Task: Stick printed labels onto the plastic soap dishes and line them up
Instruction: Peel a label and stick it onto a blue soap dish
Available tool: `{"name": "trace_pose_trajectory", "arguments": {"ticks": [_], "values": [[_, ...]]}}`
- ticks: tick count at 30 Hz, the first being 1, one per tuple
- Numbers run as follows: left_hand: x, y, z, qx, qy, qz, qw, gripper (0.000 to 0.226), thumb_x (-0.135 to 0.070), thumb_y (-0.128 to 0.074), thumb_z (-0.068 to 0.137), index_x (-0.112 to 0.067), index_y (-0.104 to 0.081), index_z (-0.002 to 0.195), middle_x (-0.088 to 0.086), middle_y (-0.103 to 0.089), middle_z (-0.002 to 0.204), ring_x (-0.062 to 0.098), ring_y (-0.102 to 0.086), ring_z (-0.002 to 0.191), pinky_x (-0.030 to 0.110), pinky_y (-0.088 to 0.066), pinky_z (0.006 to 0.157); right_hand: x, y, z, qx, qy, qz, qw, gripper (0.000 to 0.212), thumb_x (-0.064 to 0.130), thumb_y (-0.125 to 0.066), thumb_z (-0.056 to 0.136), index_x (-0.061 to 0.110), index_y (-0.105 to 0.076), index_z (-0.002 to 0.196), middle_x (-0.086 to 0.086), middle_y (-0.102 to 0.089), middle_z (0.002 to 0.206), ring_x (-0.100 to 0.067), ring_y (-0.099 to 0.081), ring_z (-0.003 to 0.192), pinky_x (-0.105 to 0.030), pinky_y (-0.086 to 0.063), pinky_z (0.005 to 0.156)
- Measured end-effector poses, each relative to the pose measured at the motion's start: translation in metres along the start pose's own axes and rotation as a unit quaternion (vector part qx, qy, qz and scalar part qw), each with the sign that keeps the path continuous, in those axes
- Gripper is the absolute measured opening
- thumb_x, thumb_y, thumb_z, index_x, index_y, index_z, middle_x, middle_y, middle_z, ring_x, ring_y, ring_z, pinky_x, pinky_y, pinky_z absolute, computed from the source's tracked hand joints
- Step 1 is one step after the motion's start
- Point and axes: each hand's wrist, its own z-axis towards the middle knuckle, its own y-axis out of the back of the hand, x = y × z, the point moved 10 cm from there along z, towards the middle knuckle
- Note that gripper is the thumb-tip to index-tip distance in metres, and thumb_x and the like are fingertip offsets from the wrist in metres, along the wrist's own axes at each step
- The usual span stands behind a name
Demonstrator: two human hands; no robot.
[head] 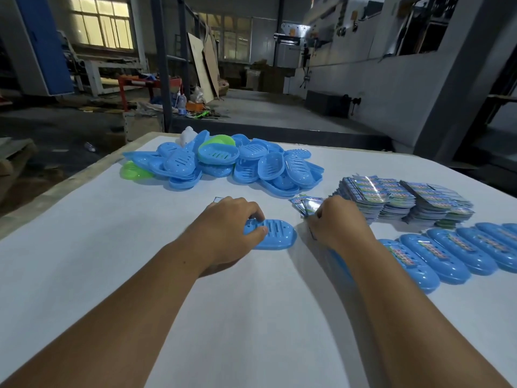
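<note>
Room: a dim workshop with lit windows at the back, machinery on the right and clutter on the floor beyond the desk [84,247], which is covered in white.

Loose dishes: a heap of blue soap dishes [223,163], with two green ones [216,151] among them, lies at the far side of the desk.

Labels: stacks of printed labels [402,200] sit to the right, and a few loose labels [305,204] are fanned out just beside the right hand.

Dish in hand: one unlabelled blue dish [275,233] lies on the desk near the middle, slotted face up.

Left hand [232,228]: fingers curled over the dish's left end, thumb on its near edge, gripping it.

Right hand [338,222]: fingers bent down at the loose labels, and a thin edge shows under them. Whether they pinch a label I cannot tell.

Finished row: labelled dishes [436,256] stand side by side at the right, touching, each with a label along its middle.

Handling: the dish looks light, stiff and smooth, so it is likely to slide unless held by its rim. The labels look thin and glossy, so they are best lifted by an edge and pressed flat over the slots.
</note>
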Motion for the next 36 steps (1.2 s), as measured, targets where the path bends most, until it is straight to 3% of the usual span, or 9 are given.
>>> {"name": "trace_pose_trajectory", "arguments": {"ticks": [6, 12, 16, 20, 23, 27, 30, 33, 36], "values": [[-0.002, 0.003, 0.000, -0.020, 0.003, -0.010, 1.000, 0.022, -0.049, -0.059, 0.092, -0.034, -0.064, 0.109, -0.010, -0.061, 0.108, 0.012, -0.050, 0.102, 0.030, -0.040, 0.089, -0.007, 0.015, -0.001, -0.055, -0.041, 0.016, 0.997, 0.031, 0.018, -0.064, 0.082, 0.010, -0.041, 0.062, -0.007, -0.046, 0.061, -0.029, -0.045, 0.058, -0.027, -0.022, 0.045], [-0.003, 0.005, -0.001, -0.038, 0.016, -0.061, 0.997, 0.013, -0.043, -0.061, 0.093, -0.032, -0.065, 0.099, -0.011, -0.059, 0.099, 0.012, -0.050, 0.101, 0.029, -0.040, 0.087, -0.011, 0.017, 0.001, -0.058, -0.062, 0.011, 0.996, 0.011, 0.018, -0.067, 0.073, 0.008, -0.063, 0.070, -0.005, -0.055, 0.062, -0.029, -0.051, 0.059, -0.024, -0.028, 0.047], [-0.001, 0.011, 0.000, -0.076, 0.037, -0.122, 0.989, 0.013, -0.038, -0.060, 0.094, -0.027, -0.068, 0.091, -0.014, -0.064, 0.092, 0.011, -0.055, 0.097, 0.030, -0.044, 0.087, -0.006, 0.030, -0.008, -0.101, -0.054, 0.035, 0.993, 0.011, 0.021, -0.061, 0.072, 0.012, -0.066, 0.067, -0.003, -0.066, 0.064, -0.029, -0.059, 0.064, -0.026, -0.042, 0.053], [0.010, 0.009, -0.001, -0.095, 0.099, -0.212, 0.968, 0.035, -0.047, -0.056, 0.096, -0.019, -0.073, 0.083, -0.008, -0.071, 0.080, 0.015, -0.064, 0.085, 0.037, -0.052, 0.083, 0.026, 0.039, -0.019, -0.142, 0.044, 0.107, 0.983, 0.014, 0.029, -0.070, 0.081, 0.023, -0.069, 0.069, 0.005, -0.069, 0.081, -0.024, -0.063, 0.078, -0.033, -0.051, 0.068], [0.026, 0.007, -0.001, -0.106, 0.173, -0.315, 0.927, 0.047, -0.056, -0.054, 0.095, -0.017, -0.075, 0.082, -0.006, -0.075, 0.079, 0.014, -0.068, 0.084, 0.035, -0.055, 0.080, 0.065, 0.040, -0.035, -0.144, 0.167, 0.152, 0.963, 0.017, 0.030, -0.076, 0.082, 0.031, -0.065, 0.069, 0.006, -0.066, 0.084, -0.018, -0.058, 0.081, -0.034, -0.048, 0.074], [0.044, 0.013, 0.000, -0.135, 0.227, -0.363, 0.893, 0.034, -0.039, -0.064, 0.093, -0.018, -0.072, 0.066, -0.014, -0.068, 0.060, 0.003, -0.060, 0.063, 0.025, -0.044, 0.065, 0.092, 0.019, -0.047, -0.080, 0.246, 0.186, 0.948, 0.010, 0.031, -0.083, 0.078, 0.026, -0.075, 0.078, 0.009, -0.067, 0.086, -0.012, -0.056, 0.081, -0.032, -0.047, 0.077], [0.047, 0.012, -0.002, -0.129, 0.235, -0.373, 0.889, 0.024, -0.026, -0.066, 0.089, -0.016, -0.071, 0.067, -0.013, -0.064, 0.054, 0.004, -0.056, 0.054, 0.027, -0.046, 0.061, 0.102, 0.006, -0.054, -0.011, 0.279, 0.224, 0.934, 0.034, 0.053, -0.083, 0.070, 0.025, -0.077, 0.089, 0.010, -0.065, 0.089, -0.008, -0.059, 0.081, -0.026, -0.048, 0.075], [0.039, 0.013, 0.000, -0.115, 0.204, -0.384, 0.893, 0.017, -0.025, -0.070, 0.087, -0.014, -0.073, 0.075, 0.005, -0.073, 0.074, 0.018, -0.064, 0.070, 0.040, -0.055, 0.076, 0.089, 0.008, -0.047, -0.036, 0.222, 0.292, 0.930, 0.045, 0.064, -0.072, 0.073, 0.033, -0.070, 0.106, 0.016, -0.063, 0.101, 0.001, -0.059, 0.090, -0.015, -0.045, 0.073], [0.028, 0.009, 0.000, -0.088, 0.170, -0.388, 0.902, 0.017, -0.029, -0.071, 0.089, -0.015, -0.074, 0.078, 0.002, -0.076, 0.081, 0.022, -0.072, 0.083, 0.040, -0.056, 0.079, 0.062, 0.006, -0.029, -0.053, 0.100, 0.381, 0.918, 0.035, 0.041, -0.071, 0.089, 0.031, -0.061, 0.122, 0.013, -0.066, 0.110, -0.003, -0.066, 0.089, -0.028, -0.058, 0.077]]}}
